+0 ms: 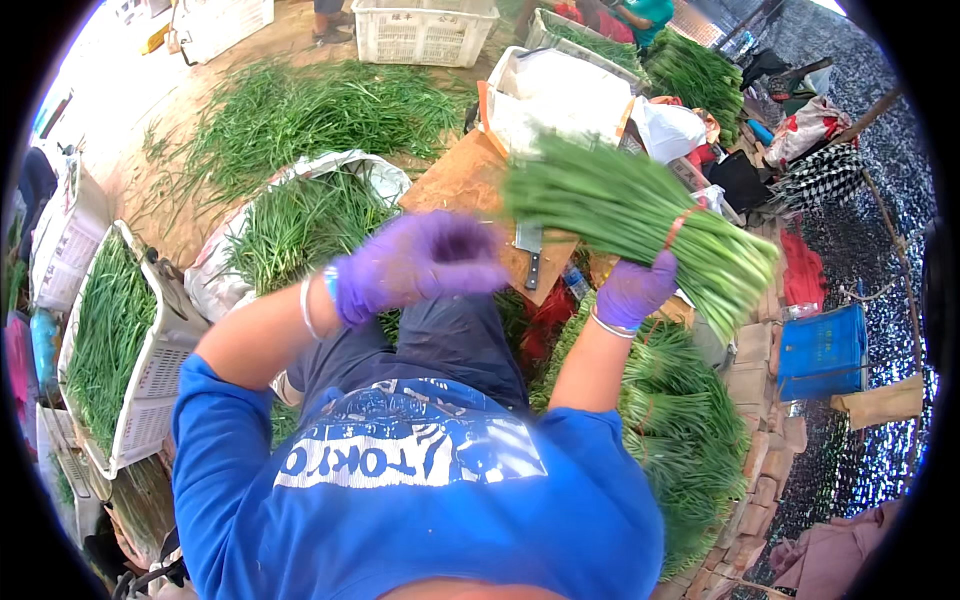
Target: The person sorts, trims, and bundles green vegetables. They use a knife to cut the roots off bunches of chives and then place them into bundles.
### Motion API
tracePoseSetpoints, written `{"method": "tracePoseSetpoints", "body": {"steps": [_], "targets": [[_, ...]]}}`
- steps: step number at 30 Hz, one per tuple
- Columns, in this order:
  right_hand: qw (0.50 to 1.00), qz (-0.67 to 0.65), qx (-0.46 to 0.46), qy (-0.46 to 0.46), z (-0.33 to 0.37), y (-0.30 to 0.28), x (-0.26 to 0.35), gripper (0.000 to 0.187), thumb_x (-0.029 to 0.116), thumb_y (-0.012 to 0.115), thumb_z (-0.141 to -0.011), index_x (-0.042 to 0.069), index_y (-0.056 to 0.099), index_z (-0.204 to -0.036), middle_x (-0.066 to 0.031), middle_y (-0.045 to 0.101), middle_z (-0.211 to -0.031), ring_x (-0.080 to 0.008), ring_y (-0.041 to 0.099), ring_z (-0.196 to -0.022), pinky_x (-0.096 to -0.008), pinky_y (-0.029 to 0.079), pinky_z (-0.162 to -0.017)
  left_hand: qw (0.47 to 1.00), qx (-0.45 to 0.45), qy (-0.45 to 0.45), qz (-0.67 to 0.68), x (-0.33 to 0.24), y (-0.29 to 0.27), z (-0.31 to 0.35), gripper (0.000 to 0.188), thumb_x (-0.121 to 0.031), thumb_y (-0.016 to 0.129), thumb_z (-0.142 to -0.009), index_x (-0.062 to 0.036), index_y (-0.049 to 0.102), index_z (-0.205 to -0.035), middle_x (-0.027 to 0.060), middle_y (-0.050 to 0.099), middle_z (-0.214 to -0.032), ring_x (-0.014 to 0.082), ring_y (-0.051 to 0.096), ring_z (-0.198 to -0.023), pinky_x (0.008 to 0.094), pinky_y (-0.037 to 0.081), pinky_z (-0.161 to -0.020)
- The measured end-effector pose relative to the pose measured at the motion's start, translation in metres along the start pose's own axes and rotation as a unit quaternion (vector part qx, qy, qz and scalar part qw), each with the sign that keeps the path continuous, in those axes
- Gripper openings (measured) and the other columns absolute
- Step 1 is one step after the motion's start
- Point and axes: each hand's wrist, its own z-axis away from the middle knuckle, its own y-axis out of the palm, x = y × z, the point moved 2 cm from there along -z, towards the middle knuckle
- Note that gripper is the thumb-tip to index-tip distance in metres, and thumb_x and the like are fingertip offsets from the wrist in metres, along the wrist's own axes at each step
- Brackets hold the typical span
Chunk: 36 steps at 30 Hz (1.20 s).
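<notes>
A thick bunch of green chives [625,205], tied with a reddish band [680,228] near its pale ends, is gripped in my purple-gloved right hand [637,290]. Its leafy end, smeared by motion, reaches left over the wooden board [455,180]. In front of my lap hovers my left hand [425,265], also gloved in purple. Its fingers and thumb curve apart, and nothing shows between them. A knife [531,255] with a dark handle lies on the board between my hands, below the bunch.
Stacked chive bunches [680,430] lie to my right beside a brick edging [765,480]. A white sack of greens [300,225] and a crate of greens [110,350] stand on my left. Loose greens [310,115] cover the ground ahead, near a white crate [425,35].
</notes>
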Motion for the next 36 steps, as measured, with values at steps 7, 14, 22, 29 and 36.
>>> {"method": "tracePoseSetpoints", "body": {"steps": [7, 14, 22, 29, 36], "targets": [[0.71, -0.533, 0.288, 0.359, 0.034, 0.052, -0.012, 0.059, 0.035, 0.049, -0.087, 0.003, 0.029, -0.132, -0.0162, 0.043, -0.126, -0.0264, 0.044, -0.114, -0.0393, 0.032, -0.098, 0.819, -0.002, 0.193, 0.54, 0.053, 0.018, -0.065, 0.073, -0.031, 0.065, -0.076, -0.0068, 0.026, -0.133, 0.0135, 0.034, -0.133, 0.0304, 0.034, -0.122, 0.046, 0.028, -0.102], [0.897, -0.012, 0.084, 0.435, 0.05, -0.047, -0.039, 0.066, 0.015, 0.054, -0.081, 0.007, 0.02, -0.137, -0.0135, 0.045, -0.123, -0.0224, 0.048, -0.107, -0.0342, 0.037, -0.094, 0.847, -0.204, 0.183, 0.456, 0.073, -0.05, -0.033, 0.043, -0.028, 0.047, -0.083, 0.0013, 0.048, -0.114, 0.0141, 0.056, -0.108, 0.0236, 0.056, -0.097, 0.0363, 0.042, -0.09], [0.861, -0.01, 0.228, 0.455, 0.109, 0.052, -0.102, 0.046, 0.016, 0.064, -0.077, 0.0, 0.047, -0.117, -0.0102, 0.054, -0.111, -0.0161, 0.05, -0.101, -0.0277, 0.038, -0.088, 0.932, -0.353, 0.083, 0.018, 0.093, -0.022, -0.01, 0.047, -0.003, 0.07, -0.066, -0.0003, 0.052, -0.109, 0.0066, 0.06, -0.098, 0.0128, 0.056, -0.088, 0.0281, 0.045, -0.081], [0.885, -0.03, 0.079, 0.459, 0.147, 0.06, -0.106, 0.035, 0.012, 0.066, -0.077, 0.0, 0.054, -0.108, -0.0053, 0.058, -0.103, -0.0151, 0.053, -0.092, -0.0269, 0.04, -0.083, 0.907, -0.29, 0.03, 0.303, 0.155, -0.043, 0.014, 0.038, -0.009, 0.063, -0.075, -0.0036, 0.052, -0.11, 0.0039, 0.06, -0.099, 0.0135, 0.055, -0.091, 0.0282, 0.044, -0.081], [0.87, 0.021, 0.062, 0.489, 0.164, 0.05, -0.105, 0.034, 0.011, 0.064, -0.079, 0.0, 0.053, -0.109, -0.0048, 0.057, -0.104, -0.015, 0.054, -0.088, -0.0268, 0.042, -0.08, 0.874, -0.297, 0.071, 0.377, 0.179, -0.039, 0.026, 0.037, -0.013, 0.063, -0.077, -0.0015, 0.051, -0.111, 0.0067, 0.06, -0.099, 0.0162, 0.057, -0.089, 0.0292, 0.045, -0.081]]}}
